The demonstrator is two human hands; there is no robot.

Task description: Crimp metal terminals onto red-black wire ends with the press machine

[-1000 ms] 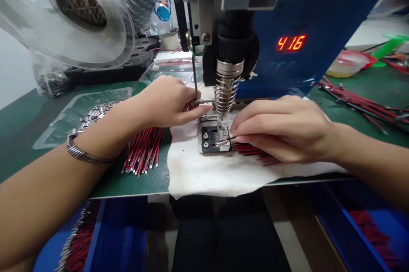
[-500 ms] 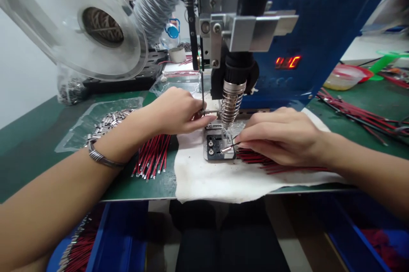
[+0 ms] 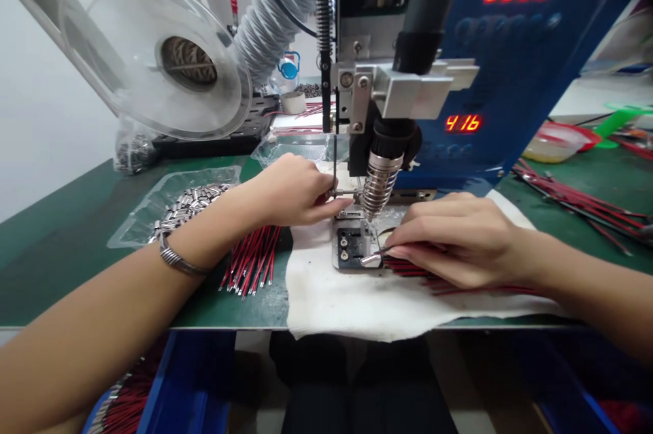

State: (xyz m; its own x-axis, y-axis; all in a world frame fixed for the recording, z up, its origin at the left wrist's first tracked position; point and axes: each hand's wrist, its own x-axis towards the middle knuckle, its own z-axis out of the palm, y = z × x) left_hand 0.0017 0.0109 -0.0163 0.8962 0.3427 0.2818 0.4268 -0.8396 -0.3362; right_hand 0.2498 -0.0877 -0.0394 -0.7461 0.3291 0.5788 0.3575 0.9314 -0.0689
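Note:
My right hand (image 3: 454,240) pinches a thin dark wire beside the soldering machine. At the wire's end a small silver cylinder (image 3: 371,260) lies tilted over the front of the black fixture plate (image 3: 345,254), below the spring-wrapped soldering head (image 3: 381,182). My left hand (image 3: 298,192) is at the left of the head, its fingers curled by a thin upright metal rod (image 3: 335,155) and its thumb pointing right. Whatever those curled fingers hold is hidden. Beneath my right hand lie red and black wires (image 3: 408,267), partly covered.
Silver cylinders fill a clear plastic tray (image 3: 127,223) at left. A bundle of red wires (image 3: 252,260) lies near my left wrist. White cloth (image 3: 331,311) is under the fixture. A clear reel (image 3: 112,32) and grey hose (image 3: 275,12) stand behind; more wires (image 3: 576,199) lie at right.
The whole view has shifted, so everything sits lower and slightly right. The silver cylinder has moved a little towards me on the fixture. My left hand stays by the rod.

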